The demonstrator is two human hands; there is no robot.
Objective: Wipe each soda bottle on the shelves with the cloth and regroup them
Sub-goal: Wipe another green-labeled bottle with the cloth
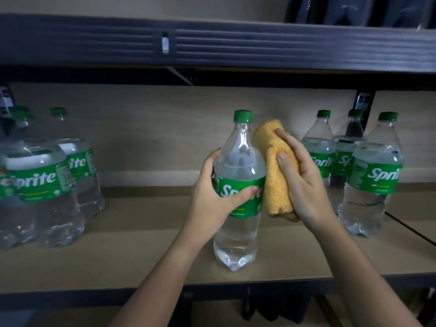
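A clear Sprite bottle (238,237) with a green cap and green label stands upright near the front of the wooden shelf (141,256). My left hand (212,197) grips it round the label, thumb across the front. My right hand (304,182) holds a folded orange cloth (274,175) pressed against the bottle's right side, from the shoulder down to the label.
Several Sprite bottles (44,185) stand grouped at the left end of the shelf. Three more Sprite bottles (372,180) stand at the right. A dark metal shelf beam (236,46) runs overhead, and dark items show on the shelf above and below.
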